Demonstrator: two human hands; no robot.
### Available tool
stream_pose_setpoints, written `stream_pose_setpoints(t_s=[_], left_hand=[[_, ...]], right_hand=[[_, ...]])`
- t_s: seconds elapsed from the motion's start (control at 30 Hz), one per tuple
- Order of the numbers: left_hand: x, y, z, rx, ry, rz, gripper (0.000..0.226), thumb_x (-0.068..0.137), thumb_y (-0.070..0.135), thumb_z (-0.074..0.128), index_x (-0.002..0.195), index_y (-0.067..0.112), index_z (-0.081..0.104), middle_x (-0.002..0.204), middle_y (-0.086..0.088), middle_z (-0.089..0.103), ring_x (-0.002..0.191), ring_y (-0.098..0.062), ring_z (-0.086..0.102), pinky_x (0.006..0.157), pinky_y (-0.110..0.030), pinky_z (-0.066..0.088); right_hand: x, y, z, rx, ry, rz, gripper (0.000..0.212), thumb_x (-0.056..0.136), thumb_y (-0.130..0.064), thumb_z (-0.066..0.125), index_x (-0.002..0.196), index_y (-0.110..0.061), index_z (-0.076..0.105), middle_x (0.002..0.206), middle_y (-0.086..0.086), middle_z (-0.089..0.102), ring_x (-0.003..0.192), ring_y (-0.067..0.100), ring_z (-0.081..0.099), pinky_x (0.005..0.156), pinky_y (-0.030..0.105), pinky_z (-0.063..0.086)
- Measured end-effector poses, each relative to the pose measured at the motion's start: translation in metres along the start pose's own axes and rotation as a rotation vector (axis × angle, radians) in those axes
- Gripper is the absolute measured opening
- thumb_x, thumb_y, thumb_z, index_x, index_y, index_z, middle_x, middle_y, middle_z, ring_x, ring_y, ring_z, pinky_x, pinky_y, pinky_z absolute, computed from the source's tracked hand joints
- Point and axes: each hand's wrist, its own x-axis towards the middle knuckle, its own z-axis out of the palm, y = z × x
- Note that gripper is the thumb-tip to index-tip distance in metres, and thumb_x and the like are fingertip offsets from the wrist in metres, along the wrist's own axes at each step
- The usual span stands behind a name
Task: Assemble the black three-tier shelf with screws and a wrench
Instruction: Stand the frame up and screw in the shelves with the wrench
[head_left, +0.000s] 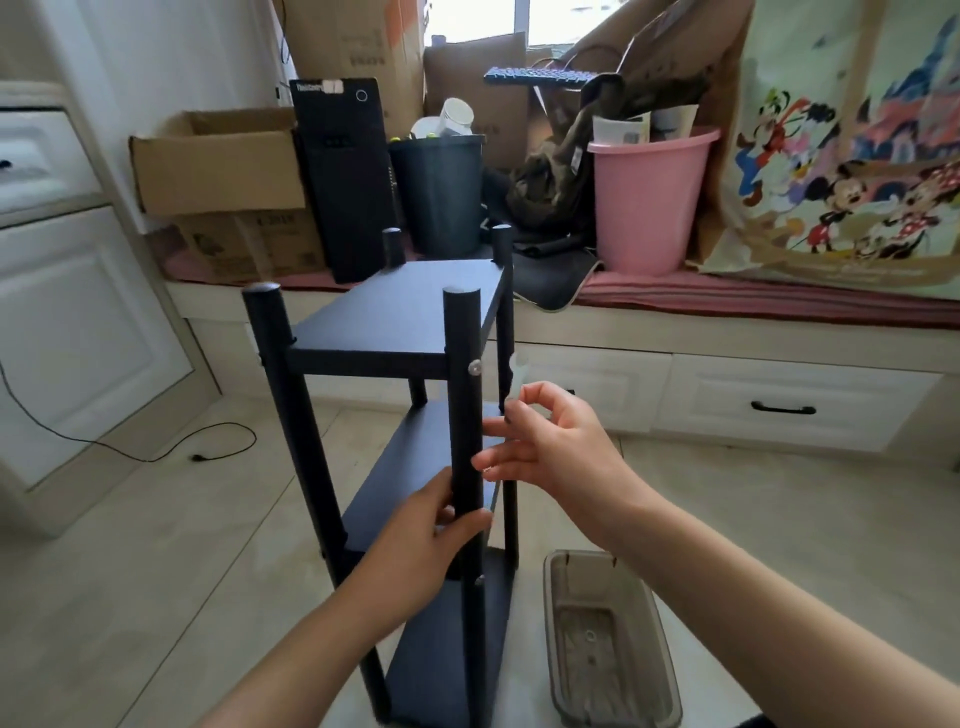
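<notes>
Three black boards sit stacked on four round posts: the shelf (410, 322) stands upright on the pale tiled floor, right in front of the person. Left hand (415, 540) has its fingers and thumb wrapped round the shelf's near right post (466, 415), at about the height of the middle board. Right hand (550, 441) hovers just right of that same post, thumb and forefinger pinching the lower end of a small, blurred, pale wrench (516, 382), the other fingers stretched toward the post. One silver screw head (474, 368) shows on the post at the top board's edge, another lower down near the bottom board. Right of the shelf's foot, on the floor, lies a clear brownish plastic tray (613, 644). Beyond the shelf, a cushioned window bench carries a pink bucket (649, 202), a dark bin (439, 192), a black computer tower (345, 176) and cardboard boxes (218, 161).
</notes>
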Motion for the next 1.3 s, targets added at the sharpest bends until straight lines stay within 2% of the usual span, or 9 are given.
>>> stream_pose_setpoints(t_s=[0.1,0.27,0.4,0.53,0.67,0.8,0.93,1.07,1.3], left_hand=[[-0.009,0.016,-0.025,0.046,-0.031,0.0,0.026,0.098,0.028,0.062,0.117,0.044,0.055,0.095,0.003,0.071,0.092,-0.012,0.07,0.085,-0.033,0.058],[-0.022,0.04,-0.051,0.052,0.06,0.072,0.036,0.098,0.02,0.061,0.118,0.048,0.051,0.091,0.008,0.073,0.084,-0.01,0.072,0.072,-0.019,0.054],[-0.023,0.046,-0.048,-0.072,0.181,0.087,0.029,0.1,0.02,0.057,0.118,0.043,0.052,0.075,-0.002,0.069,0.067,-0.017,0.069,0.062,-0.026,0.057],[-0.022,0.048,-0.041,-0.213,0.194,0.074,0.023,0.101,0.018,0.055,0.116,0.035,0.055,0.069,-0.006,0.068,0.068,-0.023,0.069,0.069,-0.036,0.061],[-0.019,0.044,-0.04,-0.264,0.224,0.092,0.025,0.101,0.023,0.055,0.109,0.047,0.057,0.065,-0.001,0.058,0.062,-0.014,0.058,0.061,-0.021,0.052],[-0.014,0.042,-0.042,-0.263,0.162,0.126,0.026,0.098,0.033,0.056,0.111,0.055,0.055,0.066,0.0,0.058,0.063,-0.013,0.058,0.062,-0.021,0.052],[-0.009,0.037,-0.05,-0.246,0.131,0.178,0.031,0.093,0.04,0.055,0.122,0.05,0.055,0.066,-0.004,0.057,0.062,-0.014,0.055,0.06,-0.021,0.047],[-0.002,0.032,-0.053,-0.276,0.105,0.185,0.031,0.096,0.035,0.056,0.125,0.044,0.057,0.068,-0.007,0.055,0.064,-0.021,0.051,0.061,-0.034,0.044],[0.006,0.03,-0.041,-0.271,0.179,0.202,0.024,0.096,0.037,0.053,0.118,0.035,0.06,0.072,-0.003,0.055,0.059,-0.016,0.051,0.057,-0.024,0.045]], right_hand=[[0.004,-0.005,0.011,0.104,-0.076,-0.02,0.01,0.104,-0.016,0.048,0.107,-0.007,0.046,0.089,0.012,0.075,0.068,0.025,0.07,0.063,0.031,0.057],[0.006,-0.006,0.029,0.24,-0.145,-0.037,0.009,0.104,-0.017,0.048,0.098,-0.009,0.048,0.105,0.013,0.074,0.075,0.024,0.07,0.068,0.033,0.058],[0.011,-0.004,0.038,0.288,-0.121,-0.048,0.007,0.103,-0.016,0.048,0.097,-0.013,0.049,0.099,0.003,0.076,0.073,0.02,0.07,0.065,0.029,0.057],[0.015,-0.005,0.041,0.315,-0.106,-0.062,0.006,0.103,-0.015,0.048,0.098,-0.013,0.048,0.094,0.002,0.076,0.069,0.017,0.069,0.066,0.028,0.057],[0.013,-0.004,0.047,0.305,-0.118,-0.112,0.008,0.103,-0.013,0.049,0.095,-0.013,0.049,0.094,0.003,0.076,0.076,0.018,0.072,0.07,0.027,0.058],[0.012,-0.009,0.046,0.296,-0.057,-0.149,0.005,0.102,-0.011,0.05,0.097,-0.012,0.051,0.094,0.008,0.076,0.076,0.019,0.072,0.07,0.027,0.058],[0.012,-0.016,0.043,0.228,-0.047,-0.188,0.004,0.102,-0.011,0.049,0.104,-0.008,0.051,0.097,0.009,0.076,0.081,0.022,0.074,0.069,0.025,0.058],[0.01,-0.018,0.042,0.149,-0.031,-0.218,0.005,0.102,-0.012,0.048,0.099,-0.009,0.051,0.098,0.007,0.076,0.084,0.022,0.075,0.069,0.025,0.059],[0.014,-0.021,0.033,0.053,0.043,-0.202,0.011,0.103,-0.017,0.05,0.109,-0.009,0.055,0.096,0.0,0.077,0.08,0.014,0.074,0.064,0.022,0.056]])
